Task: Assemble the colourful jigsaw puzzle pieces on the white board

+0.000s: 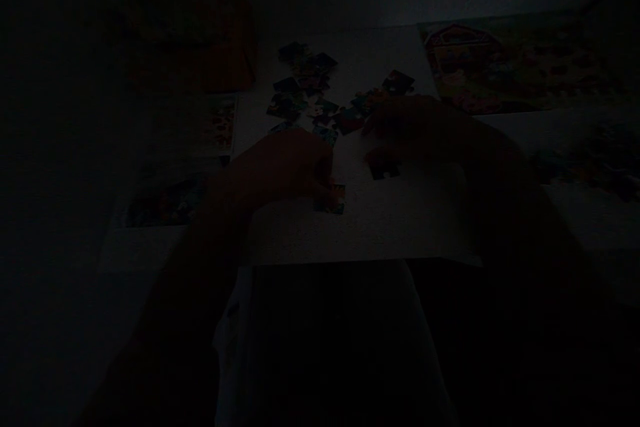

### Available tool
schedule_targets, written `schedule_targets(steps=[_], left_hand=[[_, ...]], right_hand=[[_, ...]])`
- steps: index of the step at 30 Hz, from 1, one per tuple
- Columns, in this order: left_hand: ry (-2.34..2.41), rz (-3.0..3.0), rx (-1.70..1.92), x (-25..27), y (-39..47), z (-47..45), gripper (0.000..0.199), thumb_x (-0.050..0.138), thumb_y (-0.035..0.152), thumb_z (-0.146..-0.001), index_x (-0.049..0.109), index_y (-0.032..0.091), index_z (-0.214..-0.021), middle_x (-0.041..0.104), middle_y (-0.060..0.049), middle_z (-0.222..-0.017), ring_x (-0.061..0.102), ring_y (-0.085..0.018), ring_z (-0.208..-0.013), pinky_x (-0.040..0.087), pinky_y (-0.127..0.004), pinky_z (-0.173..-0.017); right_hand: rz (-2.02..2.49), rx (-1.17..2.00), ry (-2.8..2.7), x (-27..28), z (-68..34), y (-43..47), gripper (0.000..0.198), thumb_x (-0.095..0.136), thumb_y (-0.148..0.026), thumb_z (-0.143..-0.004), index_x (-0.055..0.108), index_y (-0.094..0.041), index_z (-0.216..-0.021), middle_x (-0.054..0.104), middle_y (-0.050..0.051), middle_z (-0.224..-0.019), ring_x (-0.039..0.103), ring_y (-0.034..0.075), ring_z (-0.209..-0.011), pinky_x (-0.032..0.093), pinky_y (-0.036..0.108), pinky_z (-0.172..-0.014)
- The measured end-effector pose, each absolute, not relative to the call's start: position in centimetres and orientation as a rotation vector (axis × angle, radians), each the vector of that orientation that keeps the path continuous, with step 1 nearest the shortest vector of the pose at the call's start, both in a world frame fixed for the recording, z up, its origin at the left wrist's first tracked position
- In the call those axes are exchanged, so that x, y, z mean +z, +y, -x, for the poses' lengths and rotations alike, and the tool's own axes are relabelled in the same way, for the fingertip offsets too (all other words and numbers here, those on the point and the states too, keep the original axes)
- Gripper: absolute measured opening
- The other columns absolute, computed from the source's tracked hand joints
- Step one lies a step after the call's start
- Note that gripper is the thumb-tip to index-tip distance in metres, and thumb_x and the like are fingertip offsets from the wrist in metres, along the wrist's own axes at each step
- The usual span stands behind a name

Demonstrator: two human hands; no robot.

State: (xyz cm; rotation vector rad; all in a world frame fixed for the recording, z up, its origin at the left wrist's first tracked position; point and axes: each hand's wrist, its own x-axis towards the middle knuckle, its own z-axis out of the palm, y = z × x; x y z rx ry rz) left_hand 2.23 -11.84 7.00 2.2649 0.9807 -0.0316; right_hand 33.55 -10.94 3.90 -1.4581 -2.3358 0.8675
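The view is very dark. My left hand [287,163] is bent over the white surface, thumb and fingers drawn together on a puzzle piece [339,203] with yellow and green on it. To the right, my right hand [413,123] reaches in beside the loose puzzle pieces [320,109], its forefinger and thumb apart. Below its thumb, touching or nearly so, is a dark puzzle piece [384,169]. Whether the right fingers touch any piece of the pile is hard to see.
A puzzle picture [525,67] with a red barn lies at the back right. More pieces [595,160] are at the far right. An orange-brown box [230,47] stands at the back left, with picture sheets [170,193] before it. The white table's front edge [360,261] is near my lap.
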Motion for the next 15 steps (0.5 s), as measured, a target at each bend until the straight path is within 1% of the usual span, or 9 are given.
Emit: schedule_targets(steps=[4, 7, 9, 10, 12, 15], left_hand=[[1.015, -2.227, -0.02, 7.6, -11.6, -2.2, 0.039, 0.103, 0.06, -0.08, 0.082, 0.028, -0.079, 0.076, -0.001, -0.075, 0.075, -0.025, -0.076, 0.054, -0.034, -0.071], [1.09, -2.271, 0.114, 7.4, -10.5, -1.4, 0.033, 0.098, 0.058, -0.088, 0.084, 0.028, -0.089, 0.077, -0.001, -0.08, 0.076, -0.025, -0.083, 0.055, -0.034, -0.076], [1.192, -2.334, 0.294, 6.9, -9.3, -0.6, 0.029, 0.094, 0.056, -0.093, 0.085, 0.029, -0.102, 0.08, -0.003, -0.09, 0.076, -0.028, -0.093, 0.058, -0.036, -0.083], [1.244, -2.355, 0.381, 6.5, -8.7, -0.2, 0.03, 0.093, 0.055, -0.093, 0.085, 0.03, -0.109, 0.081, -0.004, -0.097, 0.076, -0.029, -0.099, 0.059, -0.037, -0.087], [1.31, -2.373, 0.479, 5.7, -7.8, 0.5, 0.041, 0.095, 0.056, -0.091, 0.083, 0.03, -0.121, 0.082, -0.007, -0.115, 0.076, -0.032, -0.111, 0.061, -0.041, -0.095], [1.331, -2.373, 0.443, 4.9, -7.5, 0.8, 0.066, 0.103, 0.06, -0.082, 0.08, 0.029, -0.135, 0.076, -0.012, -0.14, 0.074, -0.036, -0.126, 0.062, -0.044, -0.105]], right_hand=[[1.43, 0.742, -2.333, 3.7, -33.3, -10.7, 0.06, 0.09, -0.067, -0.087, 0.084, -0.028, -0.132, 0.084, 0.013, -0.123, 0.073, 0.039, -0.107, 0.057, 0.05, -0.087], [1.417, 0.617, -2.297, 3.6, -33.1, -10.3, 0.057, 0.086, -0.062, -0.089, 0.085, -0.026, -0.133, 0.083, 0.014, -0.13, 0.075, 0.041, -0.11, 0.057, 0.052, -0.092], [1.419, 0.576, -2.29, 3.5, -33.1, -10.1, 0.056, 0.085, -0.061, -0.091, 0.085, -0.028, -0.136, 0.082, 0.014, -0.133, 0.075, 0.044, -0.119, 0.057, 0.057, -0.1], [1.425, 0.551, -2.29, 3.4, -33.1, -10.1, 0.056, 0.084, -0.061, -0.092, 0.084, -0.03, -0.139, 0.081, 0.014, -0.135, 0.074, 0.046, -0.125, 0.056, 0.059, -0.105], [1.448, 0.484, -2.29, 3.0, -33.0, -10.1, 0.059, 0.083, -0.06, -0.095, 0.081, -0.033, -0.148, 0.078, 0.014, -0.141, 0.069, 0.049, -0.136, 0.053, 0.064, -0.113], [1.481, 0.394, -2.297, 2.2, -32.5, -10.2, 0.067, 0.08, -0.059, -0.1, 0.073, -0.035, -0.162, 0.071, 0.017, -0.152, 0.062, 0.051, -0.147, 0.047, 0.069, -0.12]])
